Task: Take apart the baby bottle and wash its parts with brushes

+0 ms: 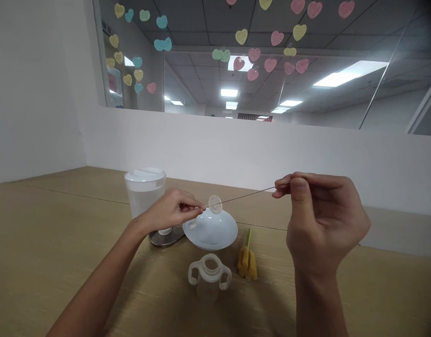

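Note:
My left hand [182, 206] is closed in a pinch beside a small round translucent cup part [215, 204], held above the white bowl [227, 231]. My right hand [319, 217], raised at the right, pinches a thin wire [250, 194] between thumb and fingers. The wire slants down leftward to the round part and seems to pass through it; its far end is hard to make out by my left fingertips. A small pale piece [192, 225] shows at the bowl's left side. In front of the bowl stands an uncapped translucent two-handled cup [209, 280].
A yellow sponge brush [248, 264] with a green handle lies right of the cup. At the left, a lidded white pitcher [140, 192] stands behind an oval metal tray [164, 238]. Behind the wooden table [61, 243] is a white wall [201, 150] below a window.

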Available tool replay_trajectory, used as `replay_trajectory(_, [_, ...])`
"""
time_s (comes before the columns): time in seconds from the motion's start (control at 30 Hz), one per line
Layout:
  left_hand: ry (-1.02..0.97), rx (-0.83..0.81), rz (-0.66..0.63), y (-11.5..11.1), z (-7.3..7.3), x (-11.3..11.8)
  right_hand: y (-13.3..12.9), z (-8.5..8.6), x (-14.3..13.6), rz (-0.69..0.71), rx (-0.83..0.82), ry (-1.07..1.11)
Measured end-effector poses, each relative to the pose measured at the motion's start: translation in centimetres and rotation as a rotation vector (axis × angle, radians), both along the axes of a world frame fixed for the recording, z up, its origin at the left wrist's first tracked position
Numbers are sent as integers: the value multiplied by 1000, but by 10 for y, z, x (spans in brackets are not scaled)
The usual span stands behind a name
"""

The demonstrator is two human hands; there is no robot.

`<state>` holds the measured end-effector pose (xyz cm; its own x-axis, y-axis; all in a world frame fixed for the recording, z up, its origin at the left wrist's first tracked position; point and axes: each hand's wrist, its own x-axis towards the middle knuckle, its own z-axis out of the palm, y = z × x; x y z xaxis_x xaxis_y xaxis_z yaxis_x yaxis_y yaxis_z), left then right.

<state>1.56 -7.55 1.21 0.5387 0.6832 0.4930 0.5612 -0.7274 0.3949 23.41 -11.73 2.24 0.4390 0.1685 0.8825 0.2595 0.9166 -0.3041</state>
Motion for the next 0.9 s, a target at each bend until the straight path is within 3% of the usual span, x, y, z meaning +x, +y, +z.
replay_trajectory(0.9, [64, 79, 1, -6, 1, 3, 5, -2, 3, 37, -43, -41])
